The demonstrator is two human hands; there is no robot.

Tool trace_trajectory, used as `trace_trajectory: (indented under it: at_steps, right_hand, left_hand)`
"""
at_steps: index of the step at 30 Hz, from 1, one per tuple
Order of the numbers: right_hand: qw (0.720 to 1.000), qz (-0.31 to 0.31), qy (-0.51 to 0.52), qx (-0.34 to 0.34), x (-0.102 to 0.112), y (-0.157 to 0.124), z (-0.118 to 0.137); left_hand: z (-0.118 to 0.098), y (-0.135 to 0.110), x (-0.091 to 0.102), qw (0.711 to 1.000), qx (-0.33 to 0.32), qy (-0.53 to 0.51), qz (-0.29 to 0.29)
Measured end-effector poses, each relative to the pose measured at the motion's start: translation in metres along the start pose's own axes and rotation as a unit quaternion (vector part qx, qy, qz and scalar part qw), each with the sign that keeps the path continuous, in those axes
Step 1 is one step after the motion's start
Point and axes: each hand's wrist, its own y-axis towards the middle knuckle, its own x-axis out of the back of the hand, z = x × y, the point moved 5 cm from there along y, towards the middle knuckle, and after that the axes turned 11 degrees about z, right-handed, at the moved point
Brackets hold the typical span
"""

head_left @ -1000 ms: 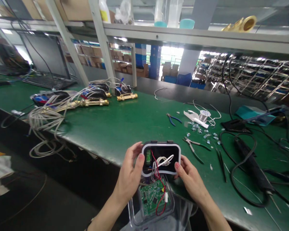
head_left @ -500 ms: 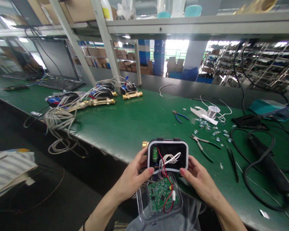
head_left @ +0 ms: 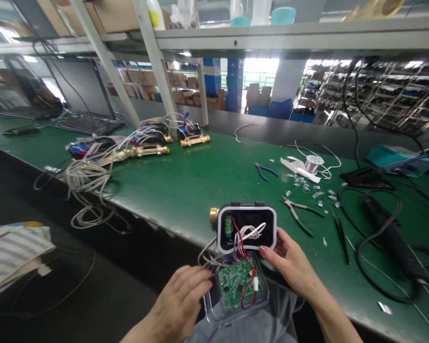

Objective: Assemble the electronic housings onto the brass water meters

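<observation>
At the table's (head_left: 186, 186) near edge, the right hand (head_left: 293, 271) holds up a black housing (head_left: 260, 221) with spread fingers; its wires (head_left: 252, 232) tether a circuit board (head_left: 236, 286), so that board stays close below in a clear cover (head_left: 266, 296). The left hand (head_left: 178, 305) lies beside it, fingers loosely curled, pinching nothing.

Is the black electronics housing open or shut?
Open: the clear cover holding the green circuit board sits apart from the white-rimmed black housing, linked by wires; the right hand holds the housing.
</observation>
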Motion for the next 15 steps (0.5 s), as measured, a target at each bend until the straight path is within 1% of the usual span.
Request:
trace_trajectory:
  at_steps: [1, 3, 5, 7, 9, 10, 11, 12, 13, 14, 15]
  right_hand:
    - [1.0, -0.003, -0.002, 0.0, 0.0, 0.0, 0.0]
    - [1.0, -0.009, -0.001, -0.001, 0.0, 0.001, 0.001]
    - [1.0, -0.014, 0.002, 0.0, 0.001, 0.001, 0.002]
    - [1.0, -0.015, 0.004, 0.001, 0.0, 0.001, 0.003]
    - [1.0, -0.027, 0.003, 0.004, 0.0, -0.001, 0.004]
    - [0.999, -0.051, -0.007, 0.009, 0.001, -0.003, 0.004]
    - [0.995, -0.089, -0.029, 0.014, 0.002, -0.007, 0.005]
    - [0.988, -0.143, -0.064, 0.019, 0.005, -0.012, 0.006]
    - [0.972, -0.202, -0.112, 0.028, 0.008, -0.018, 0.008]
    - [0.95, -0.26, -0.166, 0.045, 0.01, -0.025, 0.011]
    - [0.924, -0.302, -0.224, 0.074, 0.012, -0.032, 0.014]
  left_hand:
    - [-0.003, -0.009, -0.007, 0.999, -0.027, 0.032, 0.023]
    - [-0.006, -0.018, -0.018, 0.995, -0.054, 0.073, 0.052]
    - [-0.01, -0.017, -0.02, 0.994, -0.065, 0.071, 0.052]
    - [-0.015, -0.011, -0.014, 0.997, -0.06, 0.036, 0.03]
    - [-0.02, 0.0, 0.0, 0.999, -0.049, -0.017, -0.005]
    - [-0.022, 0.006, 0.01, 0.997, -0.047, -0.049, -0.022]
    - [-0.025, 0.013, 0.019, 0.995, -0.049, -0.084, -0.033]
    - [-0.027, 0.02, 0.029, 0.99, -0.054, -0.122, -0.039]
    - [-0.029, 0.029, 0.038, 0.985, -0.056, -0.162, -0.037]
    - [-0.03, 0.038, 0.047, 0.979, -0.046, -0.197, -0.032]
    - [-0.029, 0.047, 0.054, 0.973, -0.018, -0.228, -0.036]
